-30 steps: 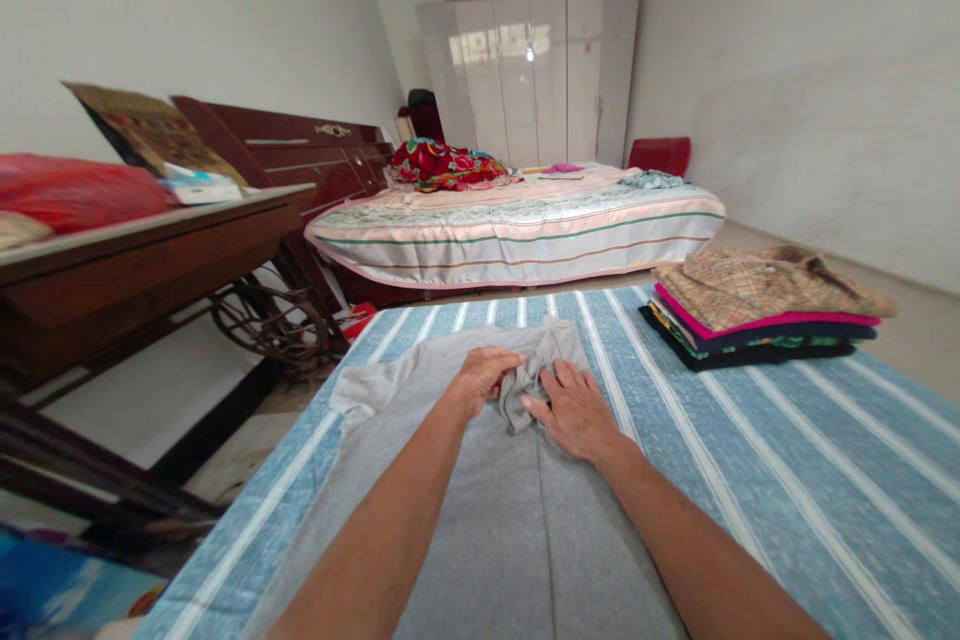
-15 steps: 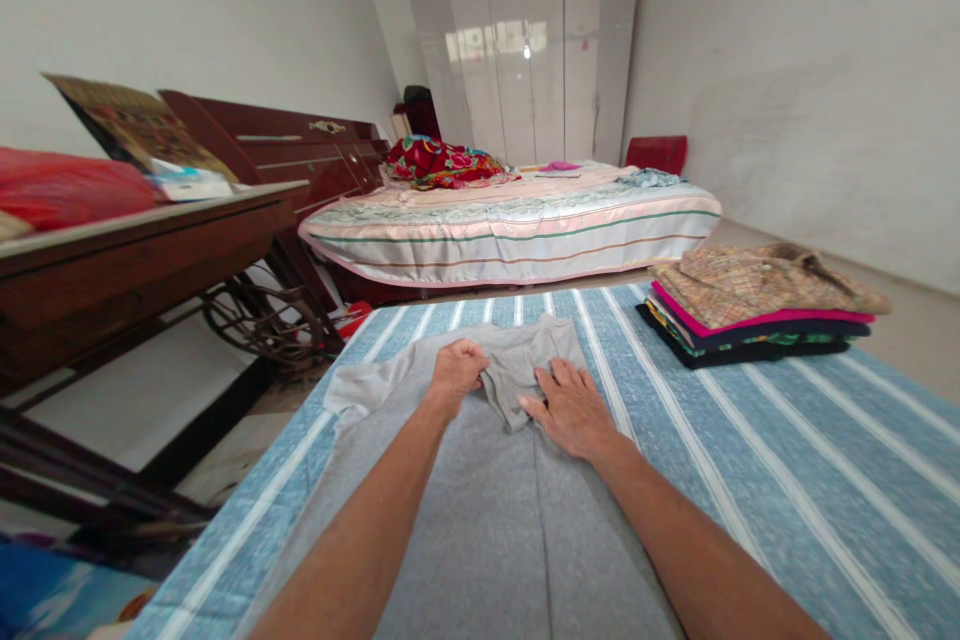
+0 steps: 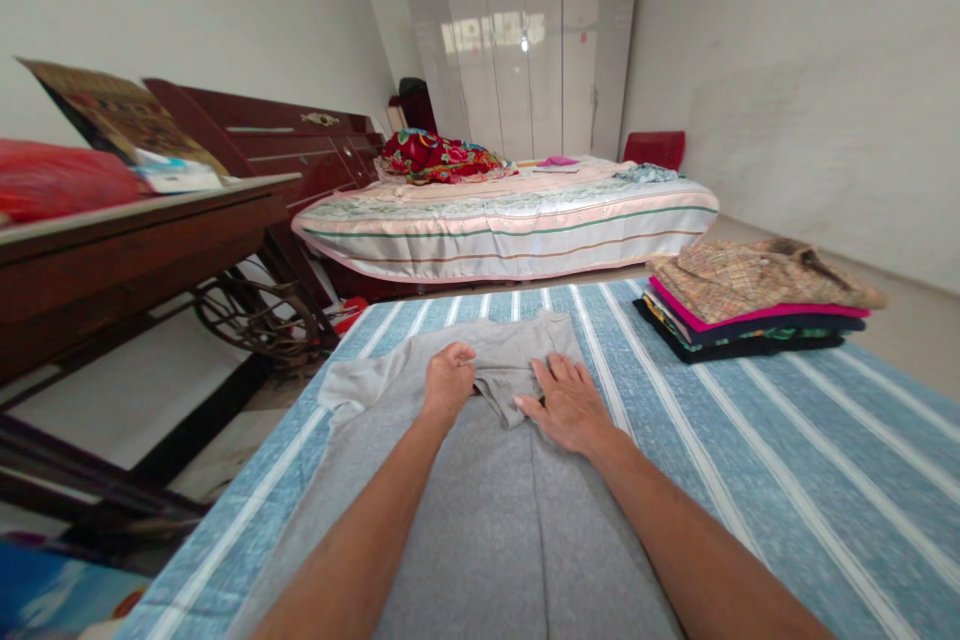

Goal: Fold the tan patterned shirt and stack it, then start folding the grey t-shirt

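Observation:
A grey T-shirt [image 3: 480, 500] lies spread on the striped cover, one short sleeve [image 3: 352, 385] out to the left and a long crease running down its right part. My left hand [image 3: 451, 380] is closed on the shirt's fabric near the collar, its fingertips partly hidden. On the right, a fold of the same fabric [image 3: 501, 398] stands bunched between my two hands. My right hand [image 3: 568, 405] rests flat on the shirt beside that fold, fingers stretched out and thumb apart.
A stack of folded clothes [image 3: 757, 305] sits at the right on the blue striped cover [image 3: 750, 450]. To the left stands a wooden table [image 3: 142, 230] with a red bag [image 3: 64, 182] on it. Beyond is a bed [image 3: 510, 235], with a wardrobe [image 3: 517, 70] behind.
My left hand has shifted slightly left, and the fold near the collar has changed shape a little. My right hand stays pressed on the shirt. The view has moved slightly.

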Demonstrator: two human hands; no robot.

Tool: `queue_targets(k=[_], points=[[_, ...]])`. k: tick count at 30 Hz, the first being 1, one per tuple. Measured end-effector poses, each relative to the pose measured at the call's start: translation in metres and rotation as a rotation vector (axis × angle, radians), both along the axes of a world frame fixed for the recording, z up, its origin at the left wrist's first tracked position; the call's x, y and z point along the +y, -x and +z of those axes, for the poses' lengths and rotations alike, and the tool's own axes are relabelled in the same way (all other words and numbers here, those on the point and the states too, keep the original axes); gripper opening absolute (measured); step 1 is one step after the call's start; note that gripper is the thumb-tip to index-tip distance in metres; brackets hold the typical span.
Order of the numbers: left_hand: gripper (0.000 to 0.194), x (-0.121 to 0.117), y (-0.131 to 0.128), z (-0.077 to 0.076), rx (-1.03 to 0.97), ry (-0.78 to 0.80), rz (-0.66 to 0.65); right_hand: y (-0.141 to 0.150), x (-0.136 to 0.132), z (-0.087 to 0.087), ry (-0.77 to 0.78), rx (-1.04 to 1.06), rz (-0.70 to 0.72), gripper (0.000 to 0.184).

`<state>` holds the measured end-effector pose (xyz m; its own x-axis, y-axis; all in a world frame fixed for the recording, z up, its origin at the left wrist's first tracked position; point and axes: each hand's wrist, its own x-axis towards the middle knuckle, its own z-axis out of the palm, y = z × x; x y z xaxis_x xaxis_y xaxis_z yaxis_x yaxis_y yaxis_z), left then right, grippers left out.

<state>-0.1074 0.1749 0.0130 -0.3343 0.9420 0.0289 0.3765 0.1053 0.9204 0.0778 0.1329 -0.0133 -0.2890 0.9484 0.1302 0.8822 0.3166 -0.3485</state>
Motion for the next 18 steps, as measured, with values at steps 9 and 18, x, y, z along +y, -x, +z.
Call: queue_targets(k=[9,18], points=[[0.008,-0.001,0.002,0.01,-0.012,0.132,-0.057,-0.001,-0.001,0.001,-0.006,0.022,0.002,0.075],[0.008,0.009,0.0,0.005,0.359,0.057,-0.012,-0.002,-0.001,0.002,0.006,0.017,0.003,0.076]])
